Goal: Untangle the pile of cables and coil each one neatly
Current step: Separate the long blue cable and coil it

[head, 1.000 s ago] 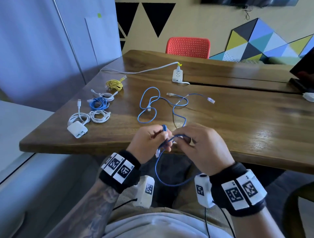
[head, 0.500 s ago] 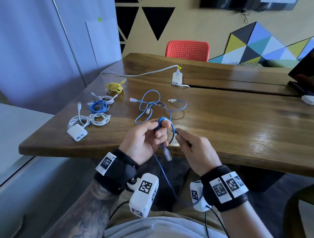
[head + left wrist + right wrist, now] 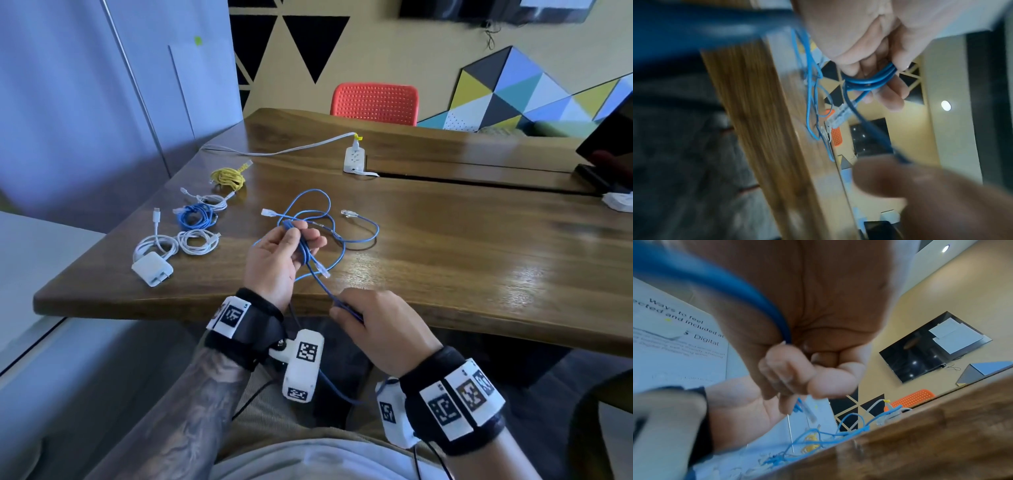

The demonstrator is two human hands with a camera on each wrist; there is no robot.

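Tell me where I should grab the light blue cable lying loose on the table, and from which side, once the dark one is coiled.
Probably by the clear plug at the right end of the light blue cable, coming from the right. That end sticks out free of the crossed loops, and the table is bare there, so your hands won't snag the tangle.

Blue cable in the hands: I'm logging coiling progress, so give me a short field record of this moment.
cable in work: dark blue cable
left hand: holds its wound loops, raised over the table
right hand: pinches the running length near the table's front edge
loose on table: light blue cable, uncoiled
finished coils: yellow coil, blue coil
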